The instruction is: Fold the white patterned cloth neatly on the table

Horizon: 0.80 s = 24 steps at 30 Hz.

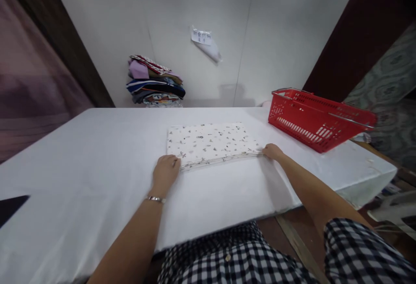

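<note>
Head view, from the left: a sheer pinkish curtain (32,80) hangs beside a dark upright post (69,37). Below it, a dark flat piece (12,208) juts in over the white-covered table (97,154) from the picture's edge; too little of it shows to say what it is. Farther along, at the table's far edge against the pale wall (276,28), rises a stack of folded cloths (156,80) in lilac, red, blue and black, a patterned one near the bottom.

Nearer, the left hand (165,171), with a metal bracelet (156,199) at its wrist, is closed on the near left corner of a folded printed cloth (211,141). That cloth lies flat in the middle of the table, white with small scattered dark motifs, its layers showing along the near edge. Above it on the wall, a paper notice (202,37) hangs with a loose, slanting sheet of plastic. At the bottom shows the wearer's black-and-white checked garment (227,260).

The right hand (272,151) pinches the cloth's near right corner between thumb and curled fingers. Beyond it, a red basket (318,119) with metal handles stands on the table's right end, near a patterned hanging (390,76).
</note>
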Each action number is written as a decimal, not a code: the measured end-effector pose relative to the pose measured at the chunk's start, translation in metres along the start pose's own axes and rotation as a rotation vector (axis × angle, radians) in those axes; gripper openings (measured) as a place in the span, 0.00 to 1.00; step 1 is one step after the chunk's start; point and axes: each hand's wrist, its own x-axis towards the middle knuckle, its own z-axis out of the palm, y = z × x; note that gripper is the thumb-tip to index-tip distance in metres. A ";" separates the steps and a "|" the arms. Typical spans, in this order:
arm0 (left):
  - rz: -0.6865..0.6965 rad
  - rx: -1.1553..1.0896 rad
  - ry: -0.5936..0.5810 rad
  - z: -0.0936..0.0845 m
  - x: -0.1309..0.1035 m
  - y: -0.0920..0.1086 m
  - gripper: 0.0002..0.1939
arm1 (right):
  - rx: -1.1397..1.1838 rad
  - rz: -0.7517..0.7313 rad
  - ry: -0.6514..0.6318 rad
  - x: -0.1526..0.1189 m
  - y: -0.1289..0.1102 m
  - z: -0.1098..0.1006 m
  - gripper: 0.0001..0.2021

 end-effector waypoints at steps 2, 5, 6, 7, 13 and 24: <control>-0.059 -0.054 0.035 0.000 0.000 -0.001 0.16 | -0.044 -0.008 0.010 -0.003 -0.003 -0.003 0.07; -0.193 -0.112 0.103 -0.002 0.001 -0.005 0.16 | -0.079 -0.075 0.067 -0.010 -0.017 -0.005 0.14; -0.246 -0.128 0.113 -0.004 0.002 -0.007 0.17 | -0.073 -0.142 0.114 -0.014 -0.025 -0.003 0.17; -0.300 -0.146 0.113 -0.005 0.002 -0.009 0.17 | -0.059 -0.237 0.165 -0.019 -0.034 0.000 0.19; -0.464 -0.184 -0.039 -0.013 0.002 -0.014 0.15 | -0.063 -0.751 0.113 -0.053 -0.081 0.040 0.27; -0.489 -0.197 -0.073 -0.026 0.002 -0.021 0.14 | -0.033 -0.770 0.140 -0.063 -0.098 0.049 0.27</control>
